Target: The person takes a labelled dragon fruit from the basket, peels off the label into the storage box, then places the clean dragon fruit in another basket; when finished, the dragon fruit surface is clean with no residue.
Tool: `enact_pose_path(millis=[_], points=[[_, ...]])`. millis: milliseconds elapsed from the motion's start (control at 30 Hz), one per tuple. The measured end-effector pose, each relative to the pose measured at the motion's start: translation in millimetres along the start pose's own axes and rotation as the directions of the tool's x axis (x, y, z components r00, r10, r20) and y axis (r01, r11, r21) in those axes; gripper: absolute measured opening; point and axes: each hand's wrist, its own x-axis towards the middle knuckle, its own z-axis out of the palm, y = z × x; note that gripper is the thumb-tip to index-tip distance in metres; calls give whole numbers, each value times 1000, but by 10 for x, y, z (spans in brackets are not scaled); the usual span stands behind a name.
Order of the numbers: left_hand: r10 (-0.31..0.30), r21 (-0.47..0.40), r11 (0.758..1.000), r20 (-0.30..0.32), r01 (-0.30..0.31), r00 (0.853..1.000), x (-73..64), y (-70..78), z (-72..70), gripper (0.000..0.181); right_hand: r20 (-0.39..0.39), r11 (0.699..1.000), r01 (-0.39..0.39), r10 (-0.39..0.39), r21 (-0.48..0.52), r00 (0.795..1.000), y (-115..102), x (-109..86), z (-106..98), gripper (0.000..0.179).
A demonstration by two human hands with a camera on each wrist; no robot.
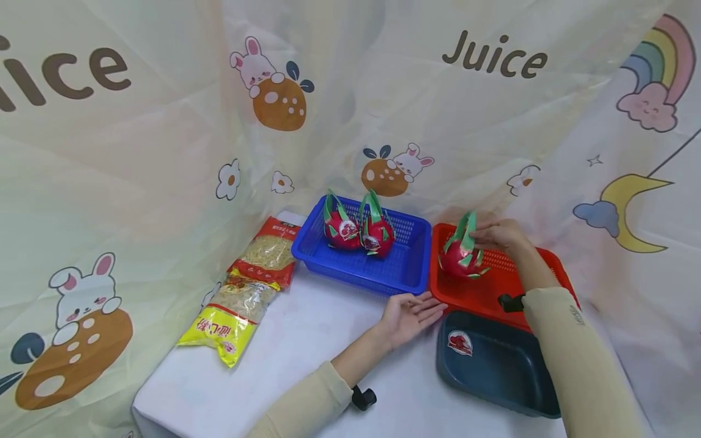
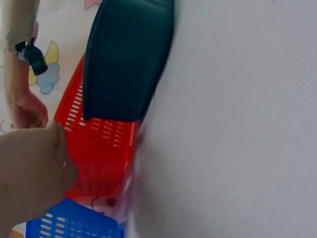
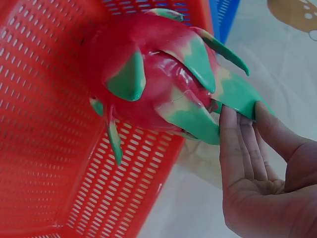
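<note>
In the right wrist view, my right hand [image 3: 267,168] pinches a green leaf tip of a dragon fruit [image 3: 153,74] between thumb and fingers. That pink-red fruit is in the red basket [image 1: 504,274]; whether it touches the bottom cannot be told. My left hand [image 1: 409,316] lies palm up, fingers loosely extended and holding nothing, by the front corners of the blue basket [image 1: 405,267] and the red one. Inside the blue basket, a dragon fruit [image 1: 344,231] with a round sticker stands beside another dragon fruit [image 1: 378,234], also stickered.
A dark teal bin [image 1: 493,365] with a round sticker [image 1: 460,342] sits in front of the red basket. Left of the blue basket lie a red food packet [image 1: 268,252] and a yellow one [image 1: 230,316]. Printed cloth [image 1: 328,91] hangs behind the white table [image 1: 306,340].
</note>
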Motion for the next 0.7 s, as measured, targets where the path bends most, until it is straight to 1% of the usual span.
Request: enact_pose_path(millis=[33,167,267,433,567,633,700], points=[[3,-5,1000,4,-3,1000,3,1,-4,58,2,1000,10,-10,-22,1000,20,33,-2,14],[-10,-9,1000,24,10,1000,7,2,-38,59,14,987,41,-39,-155,999,119,141,5,43],[-19,-3,1000,43,19,999,7,-13,-85,59,21,972,55,-51,-231,998,175,181,33,49],[2,-4,1000,43,-2,999,15,-24,-130,58,37,969,77,-71,-235,997,185,207,107,48],[2,2,1000,46,-2,999,17,-12,-123,58,34,978,82,-77,-192,996,181,234,160,47],[0,11,1000,54,0,999,15,2,-114,58,5,978,95,-96,-186,995,195,251,178,47],[-5,30,1000,70,3,998,1,20,-115,58,-54,975,117,-130,-191,990,209,260,203,47]])
